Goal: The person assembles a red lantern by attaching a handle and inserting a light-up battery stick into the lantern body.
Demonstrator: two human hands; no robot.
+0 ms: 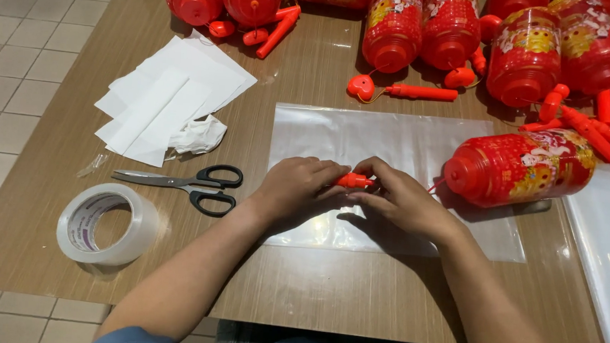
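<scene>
Near the wooden table's (pixel 295 294) left edge lie a roll of clear packing tape (pixel 106 223), black-handled scissors (pixel 188 181) and a stack of white paper sheets (pixel 169 99). At centre, over a clear plastic bag (pixel 394 139) lying flat, the left hand (pixel 296 189) and right hand (pixel 400 201) meet, fingers closed on a short orange plastic handle (pixel 353 181), apparently steadying it from both ends. Its cord seems to lead right to a red cylindrical lantern (pixel 519 168) lying on its side. More red lanterns (pixel 447 27) crowd the far edge.
</scene>
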